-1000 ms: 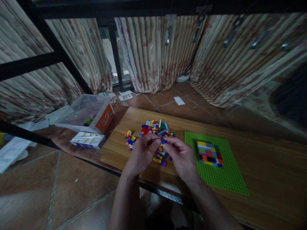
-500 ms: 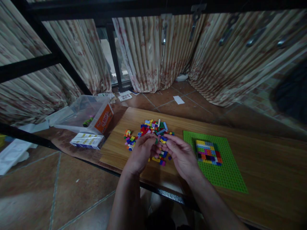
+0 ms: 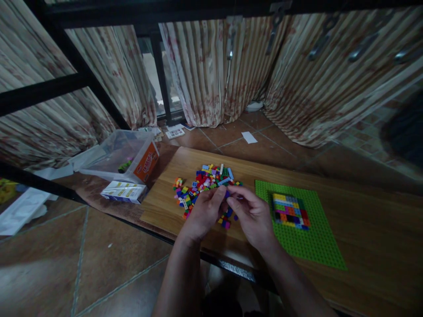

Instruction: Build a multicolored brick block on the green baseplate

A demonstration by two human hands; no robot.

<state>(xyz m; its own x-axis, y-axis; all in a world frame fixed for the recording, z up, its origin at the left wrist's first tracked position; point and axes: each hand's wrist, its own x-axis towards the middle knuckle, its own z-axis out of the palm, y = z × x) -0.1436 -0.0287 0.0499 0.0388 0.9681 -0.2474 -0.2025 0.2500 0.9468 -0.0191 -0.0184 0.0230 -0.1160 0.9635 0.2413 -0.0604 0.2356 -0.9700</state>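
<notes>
Over the loose toy bricks [image 3: 205,179] my left hand [image 3: 205,210] and my right hand [image 3: 254,212] meet with their fingertips close together. Between them shows a small dark blue toy brick [image 3: 227,194], pinched by both hands; my fingers cover most of it. Whether other bricks are joined to it, I cannot tell. To the right of my right hand lies a green baseplate [image 3: 322,237]. On it sits a flat block of many-coloured bricks [image 3: 291,210], laid in rows.
The bricks and baseplate lie on a wooden tabletop [image 3: 370,220]. At its left end stand a clear plastic bin [image 3: 109,152] with an orange label and a white-and-blue box [image 3: 124,192]. Striped curtains [image 3: 205,75] hang behind, and a white paper [image 3: 249,137] lies on the floor.
The yellow and blue bricks seen between my fingertips have gone from sight; a dark blue one shows there now. My fingers have closed in tighter. The view has shifted slightly.
</notes>
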